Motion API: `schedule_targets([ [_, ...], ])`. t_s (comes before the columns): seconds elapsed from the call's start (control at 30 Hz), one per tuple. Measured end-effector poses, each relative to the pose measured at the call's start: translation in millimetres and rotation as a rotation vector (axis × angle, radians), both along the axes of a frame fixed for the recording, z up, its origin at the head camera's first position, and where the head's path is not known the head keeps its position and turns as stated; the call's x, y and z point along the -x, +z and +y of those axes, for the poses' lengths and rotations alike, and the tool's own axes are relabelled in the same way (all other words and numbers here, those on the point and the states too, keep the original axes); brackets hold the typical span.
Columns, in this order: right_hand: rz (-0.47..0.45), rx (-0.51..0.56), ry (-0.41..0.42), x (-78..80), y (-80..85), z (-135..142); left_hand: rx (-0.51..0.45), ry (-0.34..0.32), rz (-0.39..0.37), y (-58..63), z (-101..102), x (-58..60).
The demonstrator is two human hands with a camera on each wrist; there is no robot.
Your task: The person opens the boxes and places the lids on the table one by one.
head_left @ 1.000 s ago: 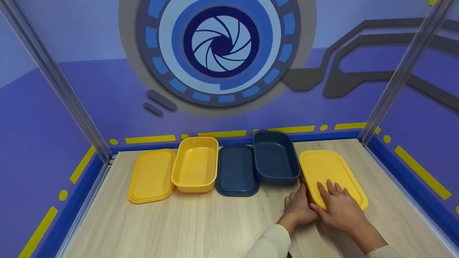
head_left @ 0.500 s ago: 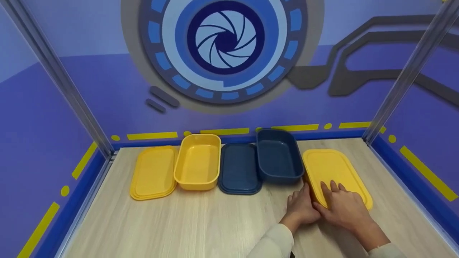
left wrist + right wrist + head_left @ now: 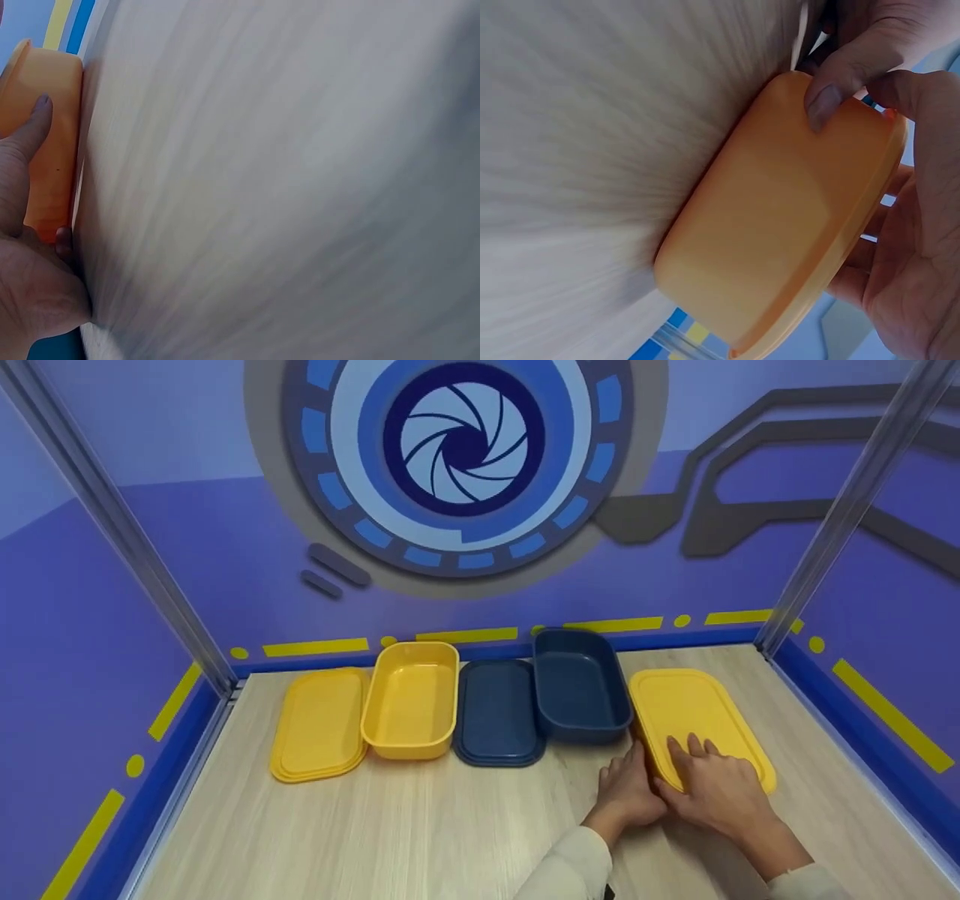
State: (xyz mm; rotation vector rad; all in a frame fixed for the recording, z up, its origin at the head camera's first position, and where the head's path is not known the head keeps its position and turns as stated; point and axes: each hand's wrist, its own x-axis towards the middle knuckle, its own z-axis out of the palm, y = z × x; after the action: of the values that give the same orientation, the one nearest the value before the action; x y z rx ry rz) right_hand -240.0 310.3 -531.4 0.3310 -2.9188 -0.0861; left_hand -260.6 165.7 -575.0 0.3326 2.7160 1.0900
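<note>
At the right of the table, a yellow food container [image 3: 742, 217] stands with a yellow lid [image 3: 679, 701] over its top. My left hand [image 3: 630, 795] holds its near left corner from the side. In the left wrist view its thumb [image 3: 36, 127] lies along the container's wall, close above the tabletop. With its fingers spread over the near half of the lid, my right hand [image 3: 716, 795] rests on top, thumb at the rim by the same corner. In the right wrist view the left thumb presses the container's end wall.
Left of the lidded container, in a row, stand an open dark blue container [image 3: 589, 733], a dark blue lid [image 3: 499, 712], an open yellow container [image 3: 409, 751] and another yellow lid [image 3: 321, 724]. Blue-purple panels [image 3: 480, 592] wall the table's back and sides.
The head view has shifted slightly. Both hands stay at the same places on the lidded container, and the row of containers and lids is unchanged.
</note>
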Motion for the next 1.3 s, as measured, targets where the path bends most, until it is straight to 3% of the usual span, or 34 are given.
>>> schedule_targets([
  [0.27, -0.016, -0.008, -0.005, -0.7, -1.8, -0.9, -0.026, -0.018, 0.010, -5.9, 0.3, 1.7],
  [0.77, -0.024, -0.010, 0.011, 0.4, 3.7, -1.8, -0.014, -0.015, 0.023, -1.8, -1.1, 0.8],
  [1.3, -0.085, 0.058, -0.034, 1.4, 10.1, 2.6, -0.017, -0.028, 0.006, 2.9, -1.5, 1.7],
])
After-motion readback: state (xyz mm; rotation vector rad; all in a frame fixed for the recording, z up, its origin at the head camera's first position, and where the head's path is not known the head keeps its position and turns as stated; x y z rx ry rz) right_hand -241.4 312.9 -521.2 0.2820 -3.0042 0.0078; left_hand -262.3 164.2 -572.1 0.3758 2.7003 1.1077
